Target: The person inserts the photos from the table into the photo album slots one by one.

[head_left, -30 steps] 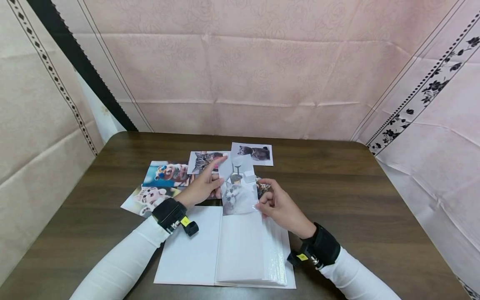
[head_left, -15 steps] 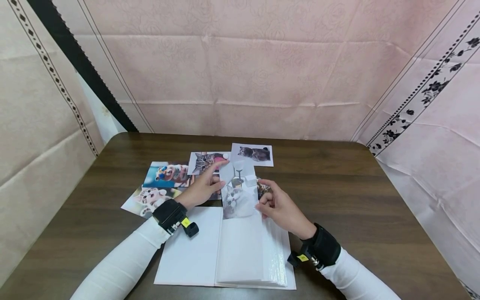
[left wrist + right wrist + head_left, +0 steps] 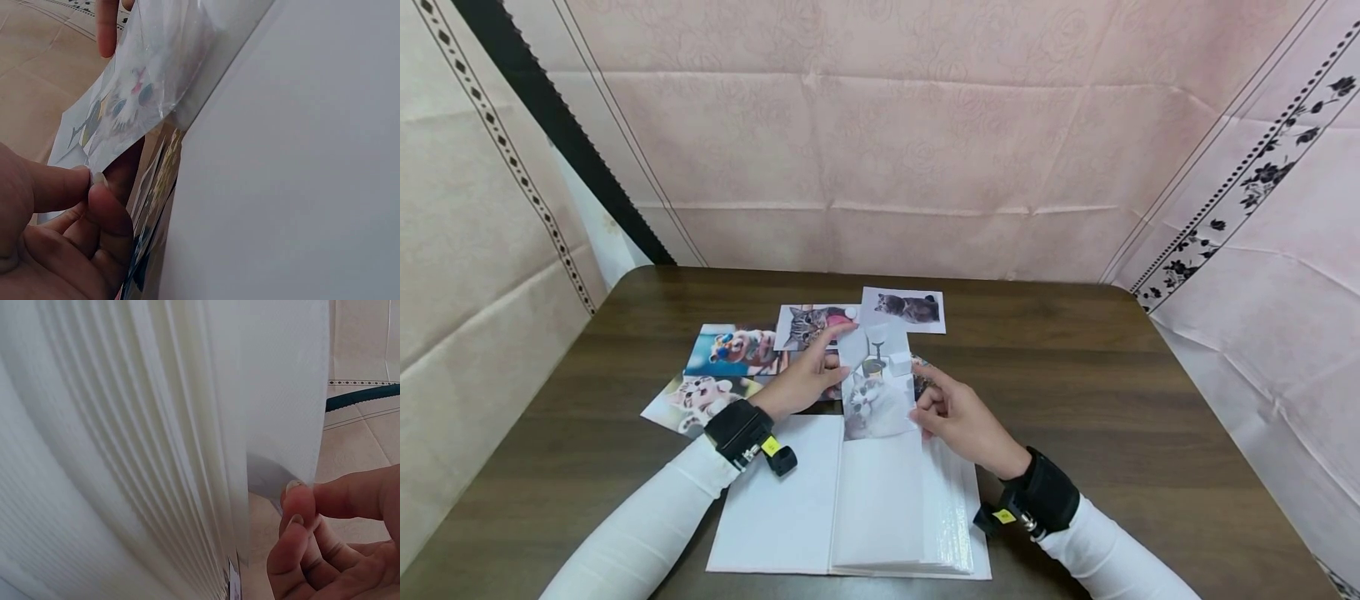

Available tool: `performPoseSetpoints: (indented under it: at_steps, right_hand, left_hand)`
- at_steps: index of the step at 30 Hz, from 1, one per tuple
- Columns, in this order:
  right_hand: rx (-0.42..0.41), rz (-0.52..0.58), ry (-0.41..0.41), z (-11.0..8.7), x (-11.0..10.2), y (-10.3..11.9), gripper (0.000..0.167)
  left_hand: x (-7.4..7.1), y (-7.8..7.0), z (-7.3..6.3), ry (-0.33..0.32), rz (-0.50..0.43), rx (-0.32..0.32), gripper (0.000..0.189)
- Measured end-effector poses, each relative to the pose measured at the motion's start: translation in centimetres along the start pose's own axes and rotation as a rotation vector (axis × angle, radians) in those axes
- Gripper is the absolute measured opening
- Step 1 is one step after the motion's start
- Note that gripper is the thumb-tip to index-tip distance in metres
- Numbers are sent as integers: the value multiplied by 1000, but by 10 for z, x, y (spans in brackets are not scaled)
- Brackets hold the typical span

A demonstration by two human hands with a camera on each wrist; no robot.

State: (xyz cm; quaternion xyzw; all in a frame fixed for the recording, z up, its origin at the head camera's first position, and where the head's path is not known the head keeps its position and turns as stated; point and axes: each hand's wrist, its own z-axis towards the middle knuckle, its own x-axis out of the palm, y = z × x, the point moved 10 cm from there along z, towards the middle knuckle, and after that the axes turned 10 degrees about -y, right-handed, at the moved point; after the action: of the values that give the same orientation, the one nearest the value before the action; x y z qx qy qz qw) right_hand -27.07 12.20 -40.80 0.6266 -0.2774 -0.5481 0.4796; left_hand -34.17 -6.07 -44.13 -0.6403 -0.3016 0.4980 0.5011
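A photo [image 3: 880, 367] of a white cat and a glass stands partly inside the clear sleeve of an open white photo album [image 3: 778, 517]. My left hand [image 3: 801, 382] pinches the photo's left edge between thumb and finger; the left wrist view shows the cat's face [image 3: 134, 94] behind shiny plastic. At the sleeve's upper right corner, my right hand [image 3: 961, 423] pinches the page [image 3: 281, 394] between thumb and fingertips. The photo's lower edge shows through the sleeve, just below the mouth.
Several cat photos lie behind the album, among them a grey cat print [image 3: 910, 310], a tabby print [image 3: 808, 325], a blue-backed print [image 3: 733, 348] and a white kitten print [image 3: 700, 400]. All rest on a brown wooden table [image 3: 1112, 400]. Pinkish cloth [image 3: 925, 150] hangs behind.
The photo has slid a little down toward me, deeper into the sleeve, with my left hand following slightly. My right hand has stayed at the page corner.
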Motion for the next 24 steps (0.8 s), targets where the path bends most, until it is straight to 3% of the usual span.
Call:
performPoseSetpoints:
  at_steps: [24]
  right_hand:
    - [15, -3, -9, 2, -1, -3, 65]
  left_hand:
    - [2, 1, 0, 9, -14, -3, 69]
